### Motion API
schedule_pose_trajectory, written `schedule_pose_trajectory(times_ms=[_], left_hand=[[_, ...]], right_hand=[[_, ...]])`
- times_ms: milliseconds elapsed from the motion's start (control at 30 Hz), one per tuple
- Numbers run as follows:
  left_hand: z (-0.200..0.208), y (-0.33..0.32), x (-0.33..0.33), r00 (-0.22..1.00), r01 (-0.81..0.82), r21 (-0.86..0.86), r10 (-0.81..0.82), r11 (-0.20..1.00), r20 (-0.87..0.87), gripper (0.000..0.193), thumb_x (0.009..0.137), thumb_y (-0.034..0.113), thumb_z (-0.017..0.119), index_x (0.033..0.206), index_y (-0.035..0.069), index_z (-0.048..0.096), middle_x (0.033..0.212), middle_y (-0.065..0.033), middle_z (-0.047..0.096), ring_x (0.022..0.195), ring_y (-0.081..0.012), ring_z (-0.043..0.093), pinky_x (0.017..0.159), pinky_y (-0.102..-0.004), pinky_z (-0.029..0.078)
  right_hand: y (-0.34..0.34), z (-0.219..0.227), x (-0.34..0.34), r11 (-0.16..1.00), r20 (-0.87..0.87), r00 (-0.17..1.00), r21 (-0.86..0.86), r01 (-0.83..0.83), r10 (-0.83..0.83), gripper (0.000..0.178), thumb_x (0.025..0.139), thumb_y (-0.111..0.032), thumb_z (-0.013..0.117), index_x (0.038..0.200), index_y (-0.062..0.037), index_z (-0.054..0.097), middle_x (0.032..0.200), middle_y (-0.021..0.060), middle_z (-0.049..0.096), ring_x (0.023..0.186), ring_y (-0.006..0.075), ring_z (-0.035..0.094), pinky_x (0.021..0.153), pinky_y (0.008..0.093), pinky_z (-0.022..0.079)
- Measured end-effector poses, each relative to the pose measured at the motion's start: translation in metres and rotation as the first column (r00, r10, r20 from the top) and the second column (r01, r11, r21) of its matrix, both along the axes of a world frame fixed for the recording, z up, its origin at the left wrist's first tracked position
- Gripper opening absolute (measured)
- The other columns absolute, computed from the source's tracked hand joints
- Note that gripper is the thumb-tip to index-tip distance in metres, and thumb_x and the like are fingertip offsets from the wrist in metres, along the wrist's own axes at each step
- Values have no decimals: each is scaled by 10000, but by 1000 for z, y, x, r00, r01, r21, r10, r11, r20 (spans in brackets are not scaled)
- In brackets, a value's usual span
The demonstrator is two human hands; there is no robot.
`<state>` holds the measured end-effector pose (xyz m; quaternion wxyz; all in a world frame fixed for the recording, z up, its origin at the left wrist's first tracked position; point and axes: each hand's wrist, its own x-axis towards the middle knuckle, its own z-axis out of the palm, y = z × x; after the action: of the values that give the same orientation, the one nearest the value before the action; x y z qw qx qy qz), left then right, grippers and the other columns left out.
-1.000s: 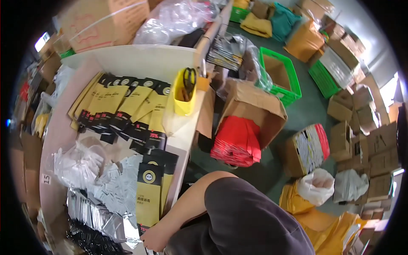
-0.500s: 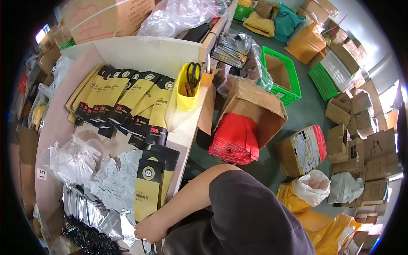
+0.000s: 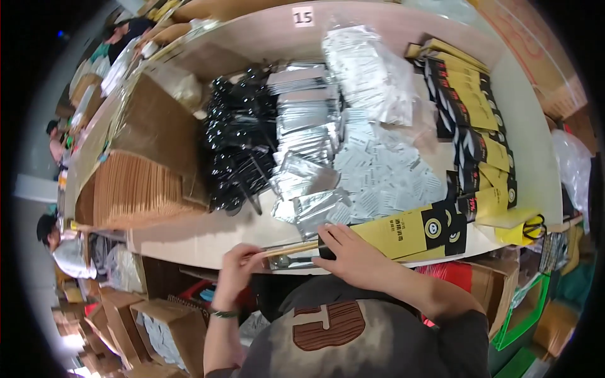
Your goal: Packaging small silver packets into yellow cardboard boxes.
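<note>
My left hand (image 3: 237, 269), at the table's near edge, is closed in a pinch on a thin tan strip (image 3: 283, 249), seen edge-on; its kind is unclear. The strip runs toward my right hand (image 3: 345, 251), whose fingers and thumb close around the black end of a yellow-and-black packet (image 3: 403, 234). That packet lies over similar ones. Beneath the strip is a shiny clear-and-grey item (image 3: 293, 261), partly hidden. Beyond my hands lie silver foil packets (image 3: 309, 120), small white sachets (image 3: 384, 173) and a heap of shiny black wrapped items (image 3: 242, 138).
A cardboard box of upright brown paper pieces (image 3: 135, 189) stands at left. More yellow-and-black packets (image 3: 476, 107) fan out at right, near a yellow holder (image 3: 520, 234) with scissors. Raised walls (image 3: 252, 41) border the table. Boxes (image 3: 164, 327) stand below; other people are at far left.
My view has swung left, so the table now lies across it. My left hand has come into sight with the tan strip. My right hand remains by the yellow-and-black packets.
</note>
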<state>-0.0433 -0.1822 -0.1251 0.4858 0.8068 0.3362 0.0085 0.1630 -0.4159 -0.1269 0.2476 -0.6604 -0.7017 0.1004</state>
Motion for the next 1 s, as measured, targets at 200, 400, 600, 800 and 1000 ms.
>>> schedule_pose_trajectory(times_ms=[200, 400, 600, 800, 1000], left_hand=[[-12, -58, 32, 990, -140, 353, 134, 925, 42, 387, 824, 199, 788, 1053, -18, 565, 978, -154, 599, 891, -274, 618, 802, -363, 509], [-9, -72, 51, 986, -161, 409, 166, 898, 24, 420, 810, 184, 785, 1102, -20, 563, 1074, -172, 573, 997, -326, 573, 872, -395, 474], [-2, -104, 75, 930, 152, -247, -54, 957, 364, 564, 894, -6, 653, 1409, 30, 426, 1132, -143, 629, 1066, -232, 626, 963, -356, 498], [10, -73, 50, 902, 243, 749, -427, 617, 60, 888, 679, 347, 869, 1402, 41, 453, 1290, -177, 512, 1194, -371, 494, 1044, -507, 379], [-15, -58, 49, 932, 259, 760, -360, 597, -34, 252, 670, 75, 730, 874, 87, 584, 750, -113, 588, 727, -331, 604, 654, -445, 466]], right_hand=[[9, 3, -11, 999, 78, 996, -1, 53, -53, 320, 811, -162, 660, 1089, -14, 606, 1349, 320, 488, 1291, 444, 467, 1108, 528, 354], [9, 3, -8, 987, 104, 982, 39, 153, -156, 239, 778, -138, 655, 934, 7, 546, 1264, 325, 539, 1256, 446, 507, 1084, 512, 389], [12, -2, -5, 972, 14, 974, 81, 222, -224, 213, 773, -114, 630, 935, 6, 560, 1190, 278, 576, 1160, 408, 565, 1022, 469, 448], [11, -9, -7, 973, -33, 992, 193, 130, -126, 210, 817, -220, 610, 916, -37, 583, 906, 152, 563, 879, 335, 577, 772, 459, 469], [12, 39, 32, 993, -61, 996, -94, -75, 69, 194, 802, -244, 678, 888, -74, 643, 926, 137, 612, 917, 338, 622, 756, 444, 518]])
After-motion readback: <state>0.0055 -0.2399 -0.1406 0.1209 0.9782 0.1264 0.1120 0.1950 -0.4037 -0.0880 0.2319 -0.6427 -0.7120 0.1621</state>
